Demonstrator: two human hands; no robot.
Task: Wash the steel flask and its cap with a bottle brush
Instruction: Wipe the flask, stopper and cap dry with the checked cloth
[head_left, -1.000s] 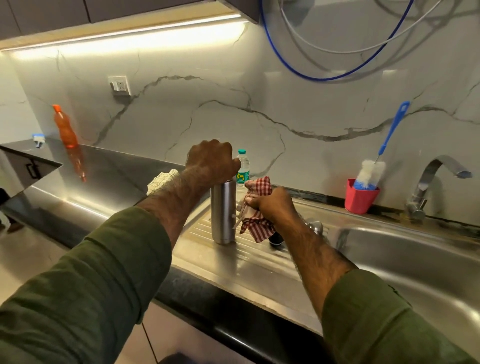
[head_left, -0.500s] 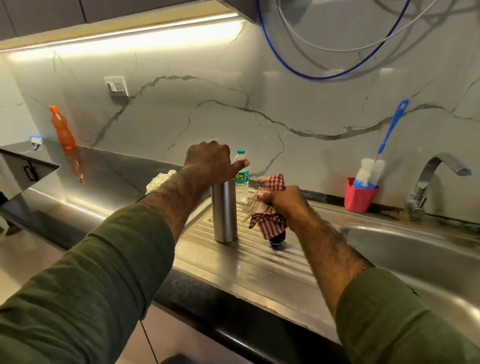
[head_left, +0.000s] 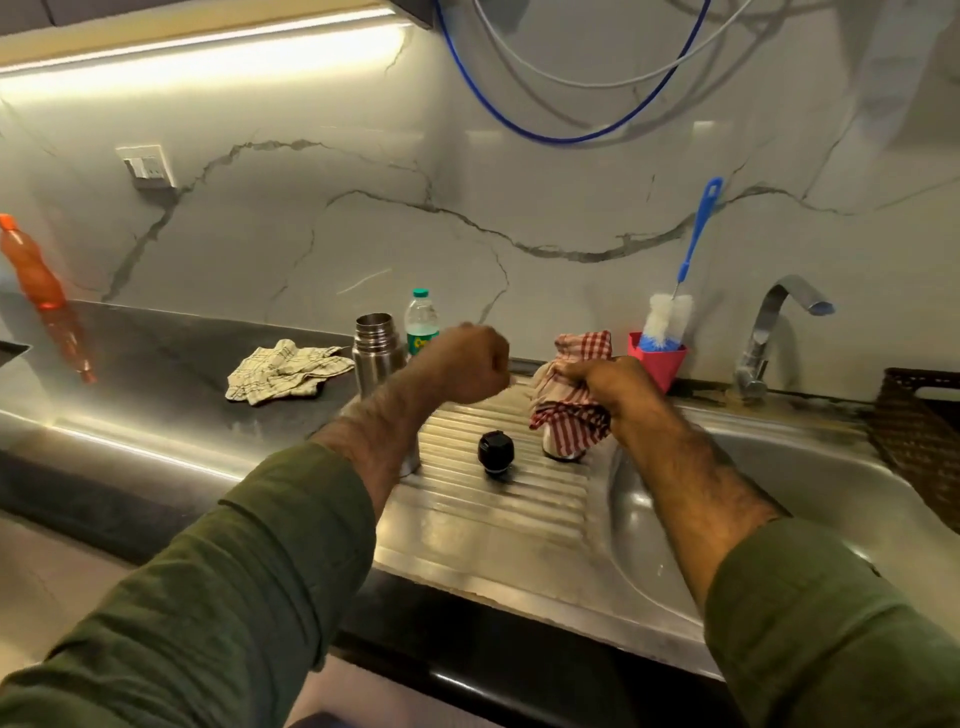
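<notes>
Shiny steel flask (head_left: 378, 349), ribbed metal drainboard (head_left: 498, 514), checked cloth (head_left: 570, 410).

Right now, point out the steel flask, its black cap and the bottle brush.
steel flask (head_left: 375, 347): head view, threaded neck and shoulder.
black cap (head_left: 495, 451): head view, top, on the drainboard.
bottle brush (head_left: 666, 318): head view, white bristle head.

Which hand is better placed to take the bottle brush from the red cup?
Probably the right hand: it is nearer the bottle brush in the red cup, but it first must drop the checked cloth. The left hand hangs farther away, beside the steel flask.
</notes>
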